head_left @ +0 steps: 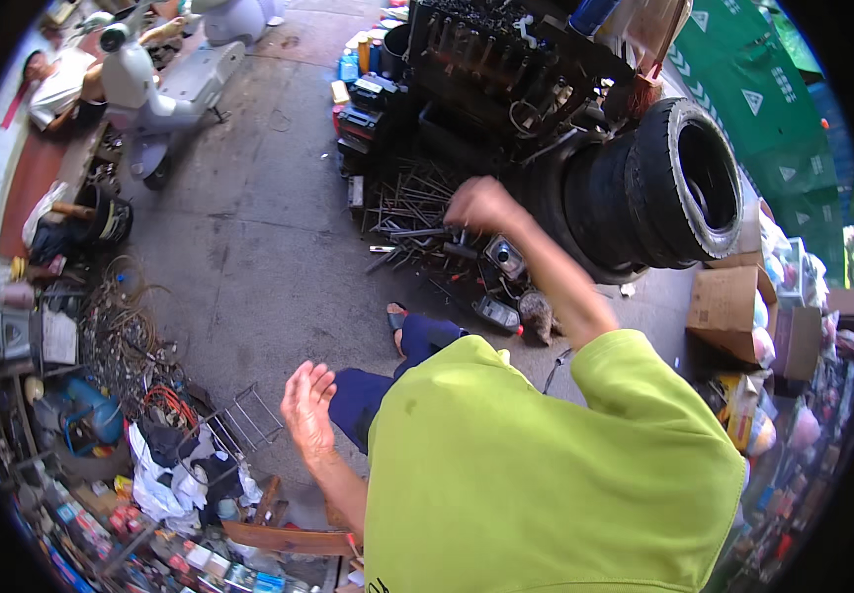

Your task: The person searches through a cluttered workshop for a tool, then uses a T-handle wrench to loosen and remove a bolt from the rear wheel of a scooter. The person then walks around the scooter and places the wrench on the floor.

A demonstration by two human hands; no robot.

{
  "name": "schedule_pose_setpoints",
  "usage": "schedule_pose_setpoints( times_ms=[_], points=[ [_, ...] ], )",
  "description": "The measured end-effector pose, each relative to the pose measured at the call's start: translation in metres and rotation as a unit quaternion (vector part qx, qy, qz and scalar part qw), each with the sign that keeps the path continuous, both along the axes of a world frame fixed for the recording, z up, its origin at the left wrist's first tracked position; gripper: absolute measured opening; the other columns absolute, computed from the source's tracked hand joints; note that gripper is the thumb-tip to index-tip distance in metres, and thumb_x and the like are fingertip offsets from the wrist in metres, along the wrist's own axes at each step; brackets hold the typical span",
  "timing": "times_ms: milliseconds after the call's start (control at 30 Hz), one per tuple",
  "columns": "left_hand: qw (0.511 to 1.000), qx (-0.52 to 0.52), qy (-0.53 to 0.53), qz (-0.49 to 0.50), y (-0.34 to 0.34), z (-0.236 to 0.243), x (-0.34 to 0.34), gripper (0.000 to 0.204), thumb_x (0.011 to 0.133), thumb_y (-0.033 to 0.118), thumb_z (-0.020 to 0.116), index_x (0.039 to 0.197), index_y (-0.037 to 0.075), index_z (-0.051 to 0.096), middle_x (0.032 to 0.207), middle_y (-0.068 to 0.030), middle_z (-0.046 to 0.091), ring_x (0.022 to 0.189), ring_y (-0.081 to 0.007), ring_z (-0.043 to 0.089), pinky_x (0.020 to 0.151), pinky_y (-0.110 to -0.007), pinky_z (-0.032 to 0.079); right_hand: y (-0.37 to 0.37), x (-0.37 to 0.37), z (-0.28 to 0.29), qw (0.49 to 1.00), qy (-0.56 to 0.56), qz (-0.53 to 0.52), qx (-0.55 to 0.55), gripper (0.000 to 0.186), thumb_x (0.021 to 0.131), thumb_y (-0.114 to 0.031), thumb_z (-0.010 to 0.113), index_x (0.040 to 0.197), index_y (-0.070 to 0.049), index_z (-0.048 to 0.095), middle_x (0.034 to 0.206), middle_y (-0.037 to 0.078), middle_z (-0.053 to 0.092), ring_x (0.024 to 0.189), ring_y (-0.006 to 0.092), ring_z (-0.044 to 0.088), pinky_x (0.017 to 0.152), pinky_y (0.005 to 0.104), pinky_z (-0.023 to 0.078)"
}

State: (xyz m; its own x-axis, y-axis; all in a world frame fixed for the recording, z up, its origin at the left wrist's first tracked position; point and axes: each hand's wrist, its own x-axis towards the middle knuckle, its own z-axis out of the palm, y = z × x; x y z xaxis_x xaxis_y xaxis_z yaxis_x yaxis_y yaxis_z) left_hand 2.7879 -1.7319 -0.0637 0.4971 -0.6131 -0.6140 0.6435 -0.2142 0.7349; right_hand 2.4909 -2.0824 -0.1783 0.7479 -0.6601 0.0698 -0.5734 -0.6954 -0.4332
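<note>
My right hand (484,206) reaches forward over a heap of metal rods and hand tools (415,203) on the ground. It is smeared by motion, its fingers look bent, and whether it holds anything does not show. At my left side, my left hand (308,403) hangs with its fingers stretched out and nothing in it. A wire rack (246,420) lies on the floor beyond that hand, to the left. Close to my right forearm are a grey bottle (498,313) and a stack of black tires (635,183).
A dark tool stand (467,54) loaded with tools rises ahead. Cardboard boxes (725,311) stand at the right. A pale scooter (165,94) and a seated person (63,87) are far left. Coiled wire (123,321) and mixed goods line the left side of the concrete floor (239,188).
</note>
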Motion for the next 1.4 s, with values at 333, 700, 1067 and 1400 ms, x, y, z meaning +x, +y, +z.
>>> schedule_pose_setpoints(
  times_ms=[333,700,1067,1400],
  points=[
    [0.981,0.164,0.013,-0.100,-0.050,-0.050,0.250,0.035,0.086,0.024,0.055,0.111,0.000,0.052,0.098,-0.0111,0.060,0.086,-0.0200,0.059,0.073,-0.031,0.049,0.154,0.151,-0.031,0.859,-0.005,-0.322,0.397,0.031,0.072,-0.024,0.060,0.093,-0.003,0.065,0.092,0.017,0.064,0.089,0.0304,0.061,0.080,0.0362,0.048],
    [0.927,0.107,-0.086,-0.350,-0.284,-0.044,0.311,0.033,0.087,0.024,0.055,0.110,0.001,0.053,0.096,-0.0096,0.061,0.084,-0.0160,0.058,0.073,-0.027,0.046,0.302,0.166,-0.072,0.508,-0.020,-0.694,0.510,0.021,0.071,-0.017,0.054,0.073,0.001,0.064,0.061,0.013,0.063,0.054,0.0189,0.062,0.054,0.0331,0.051],
    [0.832,0.097,-0.042,-0.544,-0.355,-0.278,0.217,0.034,0.086,0.022,0.058,0.109,-0.002,0.054,0.094,-0.0119,0.061,0.079,-0.0153,0.060,0.068,-0.025,0.048,0.126,0.179,-0.285,0.728,0.064,-0.539,0.419,0.020,0.073,-0.014,0.051,0.080,0.002,0.062,0.087,0.022,0.062,0.089,0.0360,0.059,0.077,0.0436,0.047],
    [0.810,0.065,-0.261,-0.521,-0.404,-0.482,0.258,0.034,0.087,0.021,0.055,0.107,-0.006,0.055,0.094,-0.0135,0.061,0.079,-0.0164,0.058,0.070,-0.026,0.045,-0.162,0.127,-0.538,0.816,0.048,-0.570,-0.080,0.026,0.071,-0.003,0.051,0.097,-0.003,0.053,0.100,0.014,0.055,0.098,0.0312,0.052,0.083,0.0413,0.042]
  ],
)
